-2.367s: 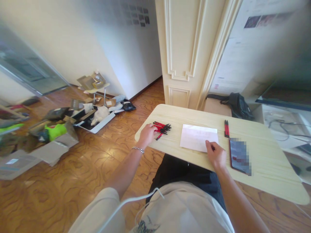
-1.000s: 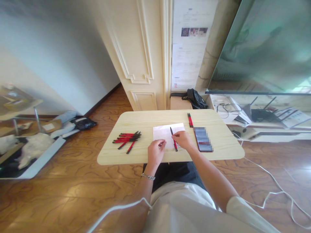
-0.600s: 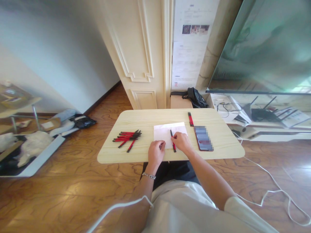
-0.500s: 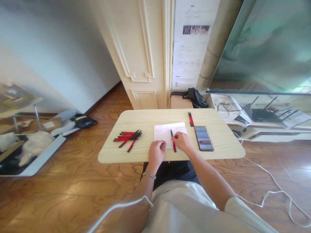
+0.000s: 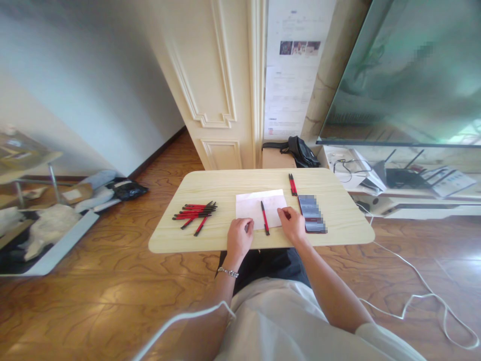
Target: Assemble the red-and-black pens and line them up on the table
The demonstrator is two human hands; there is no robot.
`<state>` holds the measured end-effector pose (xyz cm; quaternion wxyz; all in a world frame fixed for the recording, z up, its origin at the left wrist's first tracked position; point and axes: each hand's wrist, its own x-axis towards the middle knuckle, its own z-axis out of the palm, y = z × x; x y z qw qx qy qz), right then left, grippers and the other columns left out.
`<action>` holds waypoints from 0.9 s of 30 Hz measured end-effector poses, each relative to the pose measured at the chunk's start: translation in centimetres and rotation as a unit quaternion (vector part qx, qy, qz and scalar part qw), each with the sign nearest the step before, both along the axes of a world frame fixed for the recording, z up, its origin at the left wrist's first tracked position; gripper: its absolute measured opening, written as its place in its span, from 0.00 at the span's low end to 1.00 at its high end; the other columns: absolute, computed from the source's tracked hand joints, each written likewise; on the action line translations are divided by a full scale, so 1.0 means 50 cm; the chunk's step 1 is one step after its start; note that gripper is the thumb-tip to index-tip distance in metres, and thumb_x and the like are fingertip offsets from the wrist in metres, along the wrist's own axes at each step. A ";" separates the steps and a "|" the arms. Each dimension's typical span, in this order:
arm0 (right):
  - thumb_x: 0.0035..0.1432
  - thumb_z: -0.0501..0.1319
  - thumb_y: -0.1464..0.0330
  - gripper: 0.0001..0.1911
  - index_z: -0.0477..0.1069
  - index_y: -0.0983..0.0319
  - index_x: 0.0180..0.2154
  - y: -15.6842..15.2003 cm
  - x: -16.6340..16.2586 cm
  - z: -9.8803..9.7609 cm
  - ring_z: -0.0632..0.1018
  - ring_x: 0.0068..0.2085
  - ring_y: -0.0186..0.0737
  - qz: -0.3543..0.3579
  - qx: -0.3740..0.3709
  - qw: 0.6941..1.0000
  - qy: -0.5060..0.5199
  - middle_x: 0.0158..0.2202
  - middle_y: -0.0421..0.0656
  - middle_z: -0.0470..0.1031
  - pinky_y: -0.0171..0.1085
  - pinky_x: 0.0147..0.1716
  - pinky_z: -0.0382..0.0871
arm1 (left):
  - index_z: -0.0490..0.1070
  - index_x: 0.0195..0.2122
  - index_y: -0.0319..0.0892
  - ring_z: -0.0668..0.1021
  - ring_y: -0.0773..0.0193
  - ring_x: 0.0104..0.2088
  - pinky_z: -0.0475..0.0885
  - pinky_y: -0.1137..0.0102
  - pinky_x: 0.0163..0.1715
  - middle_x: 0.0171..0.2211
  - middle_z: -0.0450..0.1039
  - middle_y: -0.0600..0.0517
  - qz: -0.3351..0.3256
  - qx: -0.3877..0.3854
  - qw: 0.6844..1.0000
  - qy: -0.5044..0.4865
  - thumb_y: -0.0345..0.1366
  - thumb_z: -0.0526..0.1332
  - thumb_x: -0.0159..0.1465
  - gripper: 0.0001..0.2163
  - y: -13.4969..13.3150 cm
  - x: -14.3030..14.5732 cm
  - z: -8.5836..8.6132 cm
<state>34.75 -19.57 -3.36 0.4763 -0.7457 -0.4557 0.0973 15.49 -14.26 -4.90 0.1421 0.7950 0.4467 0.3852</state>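
Observation:
A white paper (image 5: 252, 205) lies in the middle of the light wooden table (image 5: 210, 240), and a single red and black pen (image 5: 265, 218) rests loose on it. My left hand (image 5: 239, 237) is curled with its fingertips on the paper's near left corner. Curled fingers of my right hand (image 5: 293, 225) pinch the paper's near right edge, a little to the right of the pen. Neither hand touches the pen.
Several red and black pens (image 5: 195, 212) lie in a pile on the table's left part. Two more pens (image 5: 291, 184) lie at the far right beside a dark phone (image 5: 311, 220). A white cable (image 5: 413, 296) runs over the wooden floor at right. Clutter (image 5: 45, 225) covers the floor at left.
My right hand has let go of the pen and moved right to the paper's edge; the pen now lies free on the paper. Earlier my left hand came over from the pen pile.

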 end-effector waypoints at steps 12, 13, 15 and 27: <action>0.62 0.53 0.59 0.15 0.76 0.59 0.38 0.052 -0.026 0.035 0.76 0.38 0.41 0.097 -0.168 0.968 -0.161 0.38 0.46 0.78 0.35 0.36 0.62 | 0.74 0.36 0.43 0.74 0.59 0.35 0.69 0.64 0.40 0.31 0.75 0.48 -0.004 -0.004 1.000 0.025 0.33 0.57 0.63 0.06 0.000 -0.001 0.005; 0.61 0.53 0.58 0.16 0.76 0.59 0.37 0.063 -0.030 0.040 0.76 0.39 0.42 0.103 -0.190 0.962 -0.166 0.38 0.47 0.78 0.35 0.36 0.62 | 0.74 0.36 0.42 0.74 0.59 0.35 0.69 0.64 0.40 0.31 0.74 0.48 -0.004 -0.004 1.000 0.025 0.33 0.57 0.63 0.06 -0.001 -0.001 0.006; 0.60 0.54 0.55 0.18 0.76 0.60 0.38 0.084 -0.036 0.046 0.77 0.40 0.44 0.106 -0.226 0.953 -0.173 0.38 0.49 0.78 0.36 0.36 0.63 | 0.74 0.36 0.42 0.74 0.59 0.35 0.69 0.65 0.40 0.31 0.74 0.48 -0.003 -0.004 1.000 0.024 0.33 0.57 0.63 0.06 -0.002 0.000 0.007; 0.56 0.57 0.55 0.20 0.76 0.65 0.37 0.113 -0.055 0.033 0.78 0.38 0.48 0.087 -0.277 0.940 -0.180 0.36 0.57 0.77 0.38 0.34 0.64 | 0.75 0.35 0.42 0.73 0.58 0.35 0.68 0.63 0.39 0.31 0.73 0.47 -0.012 0.006 0.999 0.044 0.31 0.57 0.63 0.07 0.002 0.000 0.003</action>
